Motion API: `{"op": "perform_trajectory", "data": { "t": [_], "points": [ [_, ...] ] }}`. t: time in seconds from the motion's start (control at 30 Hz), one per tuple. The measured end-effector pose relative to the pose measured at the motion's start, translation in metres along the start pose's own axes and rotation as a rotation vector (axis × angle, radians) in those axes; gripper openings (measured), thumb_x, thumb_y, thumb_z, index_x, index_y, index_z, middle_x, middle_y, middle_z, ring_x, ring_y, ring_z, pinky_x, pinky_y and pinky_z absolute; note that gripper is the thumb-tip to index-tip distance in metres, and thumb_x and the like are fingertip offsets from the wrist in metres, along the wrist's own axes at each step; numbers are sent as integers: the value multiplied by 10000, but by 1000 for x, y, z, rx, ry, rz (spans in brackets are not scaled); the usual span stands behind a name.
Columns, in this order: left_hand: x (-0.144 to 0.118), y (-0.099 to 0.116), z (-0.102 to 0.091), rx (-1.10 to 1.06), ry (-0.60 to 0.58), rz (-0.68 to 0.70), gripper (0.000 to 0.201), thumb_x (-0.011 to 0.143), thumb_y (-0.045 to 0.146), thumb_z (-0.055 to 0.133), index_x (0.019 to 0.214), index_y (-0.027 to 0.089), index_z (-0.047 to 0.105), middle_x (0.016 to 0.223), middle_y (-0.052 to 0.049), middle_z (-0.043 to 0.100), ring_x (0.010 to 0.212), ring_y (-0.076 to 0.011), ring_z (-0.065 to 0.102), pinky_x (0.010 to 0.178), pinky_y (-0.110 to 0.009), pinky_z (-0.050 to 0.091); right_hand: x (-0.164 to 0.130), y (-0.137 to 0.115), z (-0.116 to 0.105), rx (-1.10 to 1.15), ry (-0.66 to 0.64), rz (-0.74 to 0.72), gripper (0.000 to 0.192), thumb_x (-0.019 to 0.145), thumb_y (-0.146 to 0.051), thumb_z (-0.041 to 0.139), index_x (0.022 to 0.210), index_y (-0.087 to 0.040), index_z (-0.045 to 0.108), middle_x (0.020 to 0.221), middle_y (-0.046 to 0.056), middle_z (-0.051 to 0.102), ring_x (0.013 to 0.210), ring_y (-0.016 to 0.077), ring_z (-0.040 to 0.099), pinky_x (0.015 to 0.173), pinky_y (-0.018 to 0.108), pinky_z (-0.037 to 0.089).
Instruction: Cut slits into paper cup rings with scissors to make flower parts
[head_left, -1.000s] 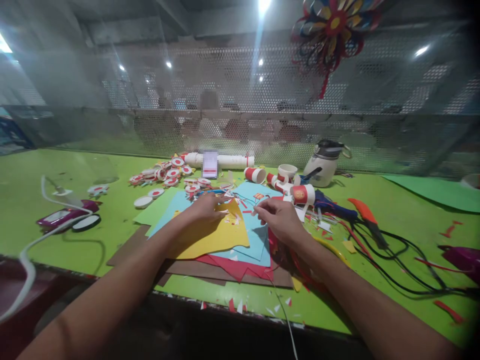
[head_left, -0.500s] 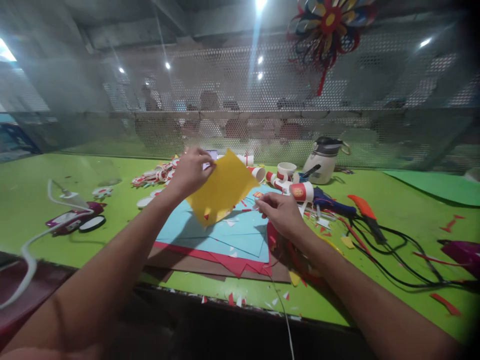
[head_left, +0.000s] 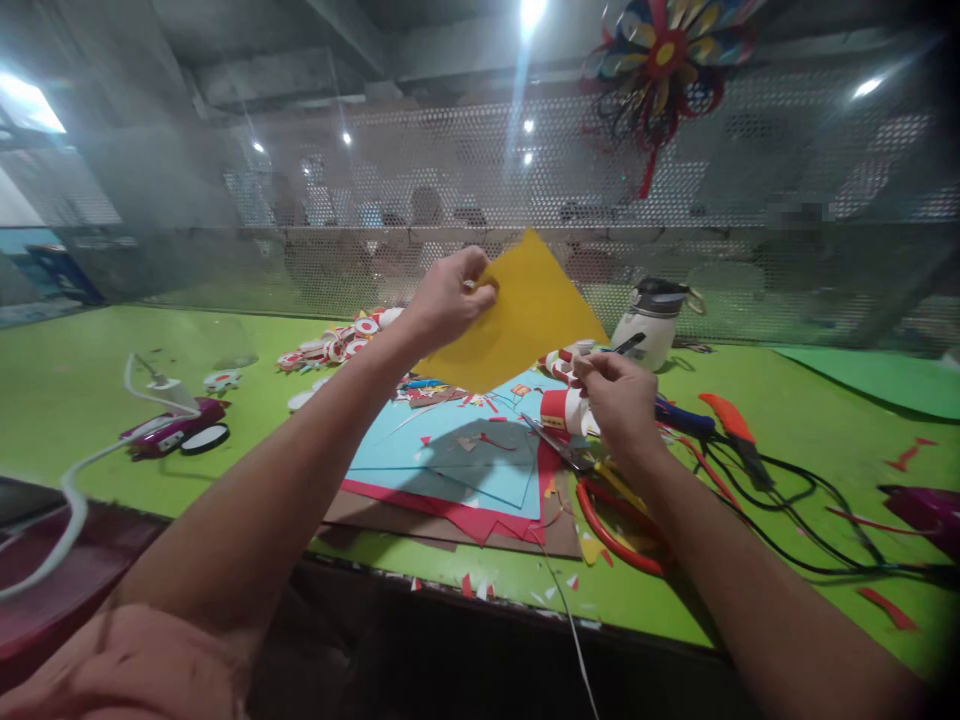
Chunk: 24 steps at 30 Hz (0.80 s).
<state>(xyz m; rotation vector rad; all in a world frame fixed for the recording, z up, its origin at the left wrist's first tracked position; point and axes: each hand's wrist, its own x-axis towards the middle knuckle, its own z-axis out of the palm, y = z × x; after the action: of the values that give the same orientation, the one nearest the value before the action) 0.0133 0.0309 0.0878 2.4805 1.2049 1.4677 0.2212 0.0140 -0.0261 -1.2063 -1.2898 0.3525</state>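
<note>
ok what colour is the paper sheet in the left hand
Yellow paper sheet, pinched in the left hand; head view.

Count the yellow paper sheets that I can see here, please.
1: the yellow sheet, held up above the table by the left hand. Others may lie hidden within the paper stack.

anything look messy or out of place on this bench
Yes: paper scraps litter the green table along its front edge, and black cables lie tangled at the right. The left hand holds a yellow sheet in the air; the blue sheets lie askew.
</note>
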Motion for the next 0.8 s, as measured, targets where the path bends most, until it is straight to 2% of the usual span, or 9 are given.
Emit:
{"op": "perform_trajectory", "data": {
  "t": [0.07, 0.17, 0.33, 0.43, 0.5, 0.6, 0.67, 0.73, 0.8],
  "points": [
    [5, -8, 3, 36, 33, -54, 30, 694, 118, 513, 706, 144, 504, 667, 8, 490, 646, -106, 458, 611, -237, 368, 2, 1, -1, 17, 35, 13, 164, 879, -262, 552, 808, -121, 597, 713, -24, 606, 579, 94, 581, 545, 244, 493],
    [8, -15, -2, -29, 23, -34, 49, 711, 147, 517, 757, 135, 528, 701, -7, 544, 657, -112, 494, 615, -245, 395, 1, -2, -1, 34, 47, 19, 168, 873, -267, 560, 794, -124, 597, 683, -34, 596, 548, 87, 566, 525, 234, 480],
    [1, -16, -44, -239, -11, -90, 198, 738, 157, 520, 921, 115, 581, 872, -39, 616, 768, -135, 562, 688, -276, 438, -2, -8, -2, 62, 31, 4, 165, 805, -279, 626, 736, -130, 612, 619, -40, 572, 532, 93, 529, 517, 234, 439],
    [-14, -34, -72, -378, -200, -246, 306, 769, 188, 526, 1069, 146, 561, 905, -37, 648, 785, -148, 585, 722, -308, 450, -1, -10, -4, 91, 27, -9, 180, 772, -319, 625, 735, -143, 621, 619, -21, 585, 541, 111, 517, 530, 250, 423],
    [-30, -55, -79, -466, -358, -371, 374, 729, 241, 593, 1095, 172, 560, 922, -48, 662, 735, -161, 602, 675, -309, 473, 0, -12, -6, 105, 8, -20, 189, 777, -336, 600, 753, -149, 618, 641, -9, 598, 550, 119, 520, 547, 262, 427],
    [-59, -89, -68, -555, -621, -532, 426, 663, 236, 642, 1080, 196, 568, 939, -68, 665, 786, -185, 616, 672, -284, 483, -4, -19, -5, 102, -106, -36, 189, 788, -322, 578, 736, -146, 622, 661, 15, 625, 585, 135, 548, 584, 279, 445],
    [-75, -105, -51, -555, -781, -553, 392, 679, 239, 611, 1065, 184, 572, 905, -73, 660, 790, -180, 610, 682, -271, 477, -13, -28, -1, 85, -243, -54, 174, 789, -285, 579, 703, -142, 632, 674, 35, 647, 624, 148, 578, 613, 286, 460],
    [-85, -110, -33, -457, -899, -451, 327, 696, 223, 571, 1018, 168, 578, 885, -65, 646, 769, -171, 593, 660, -254, 461, -27, -37, 5, 59, -414, -85, 156, 793, -243, 576, 695, -147, 650, 751, 58, 678, 682, 157, 607, 632, 283, 473],
    [-89, -107, -17, -279, -985, -272, 242, 690, 196, 558, 926, 157, 595, 862, -49, 625, 751, -161, 564, 634, -233, 436, -42, -44, 12, 46, -583, -133, 145, 798, -193, 566, 683, -160, 647, 870, 63, 690, 797, 157, 626, 686, 269, 481]
  ]
}}
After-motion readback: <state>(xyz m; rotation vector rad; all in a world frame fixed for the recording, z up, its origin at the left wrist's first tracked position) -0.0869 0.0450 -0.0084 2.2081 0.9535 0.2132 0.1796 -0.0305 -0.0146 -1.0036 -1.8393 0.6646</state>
